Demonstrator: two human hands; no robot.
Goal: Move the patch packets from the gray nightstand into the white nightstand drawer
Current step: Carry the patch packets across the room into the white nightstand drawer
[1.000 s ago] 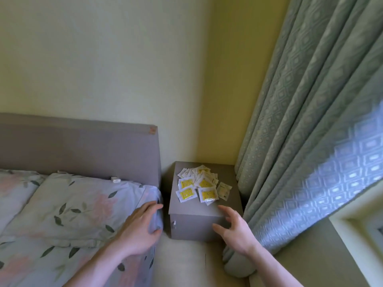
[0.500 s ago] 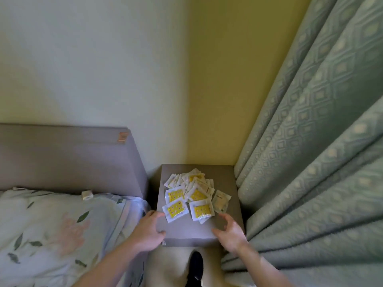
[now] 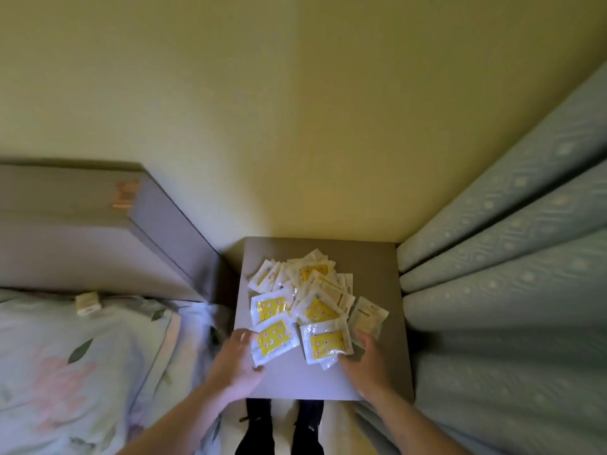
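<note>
A loose pile of patch packets (image 3: 312, 300), white sachets with yellow centres, lies on top of the gray nightstand (image 3: 374, 270). My left hand (image 3: 238, 361) reaches over the nightstand's front left, and its fingertips and thumb touch the left edge of the nearest left packet (image 3: 275, 337). At the front right, my right hand (image 3: 369, 361) has relaxed fingers touching the nearest right packet (image 3: 327, 343) and a beige packet (image 3: 367, 315). Motion blurs both hands. The white nightstand is out of view.
A gray headboard (image 3: 98, 231) and a bed with a floral pillow (image 3: 65, 362) stand to the left. A small white object (image 3: 87, 303) lies on the pillow. Pale green curtains (image 3: 512, 290) hang close on the right. Dark shoes (image 3: 282, 428) show below the nightstand's front edge.
I have stepped closer and now look straight down on the nightstand. Both hands moved from its front edge onto the top, reaching the nearest packets.
</note>
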